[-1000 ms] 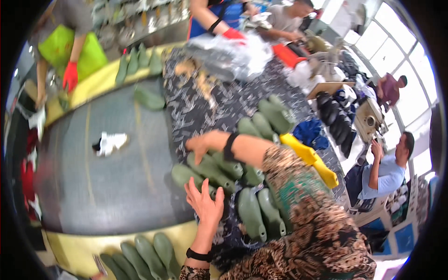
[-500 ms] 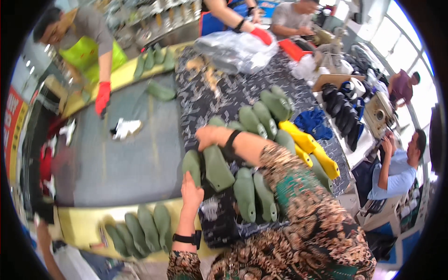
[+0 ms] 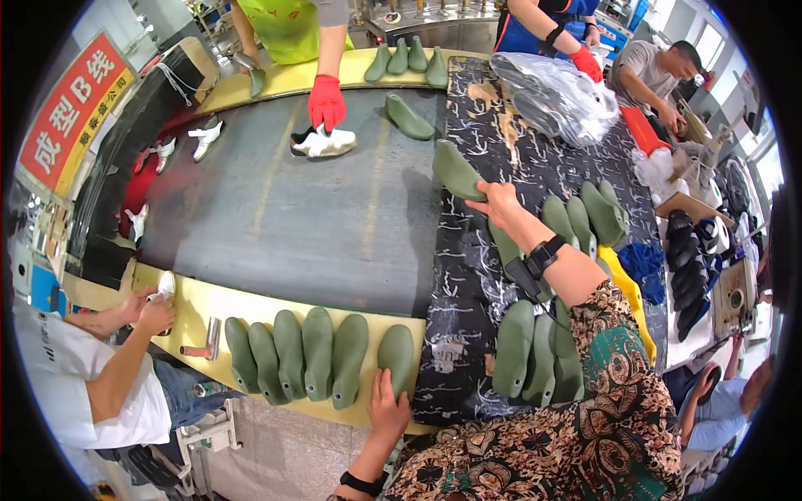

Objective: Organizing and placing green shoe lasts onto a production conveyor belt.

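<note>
Two lasts (image 3: 456,173) clamped: left hand (image 3: 389,409) at yellow ledge (image 3: 196,301) edge, right hand (image 3: 503,206) near grey belt (image 3: 326,225) edge.

Near the front edge of the conveyor belt (image 3: 334,221), the left hand (image 3: 388,411) partly hides the lower end of a green shoe last (image 3: 396,349). Right of the belt, the patterned sleeve (image 3: 622,359) covers part of another last (image 3: 567,367). Beyond the belt, the upper edge cuts away the head of a worker in lime apron (image 3: 288,32).
</note>
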Motion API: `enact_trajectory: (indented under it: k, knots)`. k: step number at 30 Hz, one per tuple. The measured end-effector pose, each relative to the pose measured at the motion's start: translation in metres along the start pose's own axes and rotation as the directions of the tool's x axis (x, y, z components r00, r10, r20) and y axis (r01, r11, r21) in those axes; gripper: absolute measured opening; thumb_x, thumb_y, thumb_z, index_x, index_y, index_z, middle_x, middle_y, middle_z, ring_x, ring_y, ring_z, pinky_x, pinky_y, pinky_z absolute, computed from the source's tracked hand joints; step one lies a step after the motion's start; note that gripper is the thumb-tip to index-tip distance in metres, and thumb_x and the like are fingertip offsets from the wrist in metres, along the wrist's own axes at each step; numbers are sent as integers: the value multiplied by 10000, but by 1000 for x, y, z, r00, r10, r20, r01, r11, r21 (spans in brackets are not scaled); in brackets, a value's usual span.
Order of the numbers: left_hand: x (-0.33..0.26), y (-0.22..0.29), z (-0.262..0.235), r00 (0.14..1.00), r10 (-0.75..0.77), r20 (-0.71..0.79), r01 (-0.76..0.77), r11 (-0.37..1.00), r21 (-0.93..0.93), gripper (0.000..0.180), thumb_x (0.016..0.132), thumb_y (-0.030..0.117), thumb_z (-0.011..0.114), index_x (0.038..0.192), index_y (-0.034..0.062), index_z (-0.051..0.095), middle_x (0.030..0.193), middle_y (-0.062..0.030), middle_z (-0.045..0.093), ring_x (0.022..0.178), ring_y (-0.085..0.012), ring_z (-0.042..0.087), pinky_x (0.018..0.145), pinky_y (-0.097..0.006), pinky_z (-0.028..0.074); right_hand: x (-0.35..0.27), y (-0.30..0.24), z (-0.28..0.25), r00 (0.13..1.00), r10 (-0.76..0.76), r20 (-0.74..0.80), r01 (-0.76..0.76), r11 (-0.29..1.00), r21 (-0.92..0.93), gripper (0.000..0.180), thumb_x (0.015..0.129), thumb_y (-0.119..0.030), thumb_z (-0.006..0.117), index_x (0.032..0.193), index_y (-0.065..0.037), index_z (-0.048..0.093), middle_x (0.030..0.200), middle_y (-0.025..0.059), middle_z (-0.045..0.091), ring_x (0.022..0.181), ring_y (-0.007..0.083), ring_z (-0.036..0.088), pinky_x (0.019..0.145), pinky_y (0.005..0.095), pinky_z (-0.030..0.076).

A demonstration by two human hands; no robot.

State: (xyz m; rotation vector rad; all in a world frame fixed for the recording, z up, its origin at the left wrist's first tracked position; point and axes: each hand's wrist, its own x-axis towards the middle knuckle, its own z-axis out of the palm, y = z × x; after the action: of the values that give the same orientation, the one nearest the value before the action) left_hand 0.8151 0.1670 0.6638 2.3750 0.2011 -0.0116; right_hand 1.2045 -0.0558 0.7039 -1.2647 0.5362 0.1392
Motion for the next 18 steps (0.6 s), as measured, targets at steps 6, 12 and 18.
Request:
enact_trajectory:
  k: [6,12,18]
  knots:
    - [3,14,-3,995,-101,28,98,991,96,587,709,78,660,1238,-25,427,1233,-292,447,1102,-454,468,908,-471,413,94,9,48,959,-263,-104,245,956,-160,294,823,-56,559,997,168,481,938,217,575,805,291,624,573,382,580]
    - [16,19,-1,990,-137,20,136,989,65,581,678,76,688,1202,-17,455,1211,-283,462,1050,-457,501,866,-455,449,189,-19,73,716,-696,58,297,228,-927,362,802,-178,544,1005,122,535,931,298,616,817,387,642,712,427,515]
    - [18,15,-1,976,-209,62,206,977,50,574,668,64,689,1190,-25,469,1202,-285,472,1047,-458,508,864,-450,454,180,1,82,993,-94,65,111,928,-357,355,813,-10,522,1100,183,444,958,214,596,778,352,666,482,332,506]
